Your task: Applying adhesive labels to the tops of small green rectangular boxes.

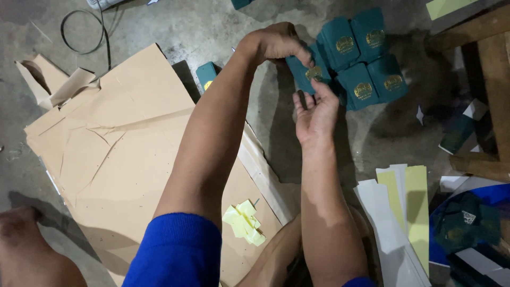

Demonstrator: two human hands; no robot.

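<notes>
- The left hand (273, 42) reaches in from above, its fingers (303, 53) curled down and closed on the upper edge of a teal box (308, 74), pinching it at the top.
- The right hand (316, 114) sits just below the same teal box, palm turned up; its fingers (330, 90) are partly spread, with the tips touching the box's lower edge, so it supports the box rather than clamping it.
- The teal box is small and flat-fronted, dark blue-green with a round gold emblem on its face. It is tilted between the two hands and lies touching the left side of the stack of teal boxes (366, 58).
- That stack holds four like boxes in two rows, each with the same gold emblem facing up, resting on the concrete floor (212, 26).
- Left of the stack, well apart from it, a single teal box (206, 74) stands at the edge of a large sheet of brown cardboard (117, 138) spread flat on the floor.
- Below and left of the stack, on the near part of the cardboard, lies a small heap of pale yellow paper scraps (244, 220).
- Below and right of the stack lie long strips of white and yellow paper (404, 212).
- Right of the stack, a wooden frame (494, 79) runs along the picture's edge.
- Far left of the stack, a black cable (79, 32) loops on the floor.
</notes>
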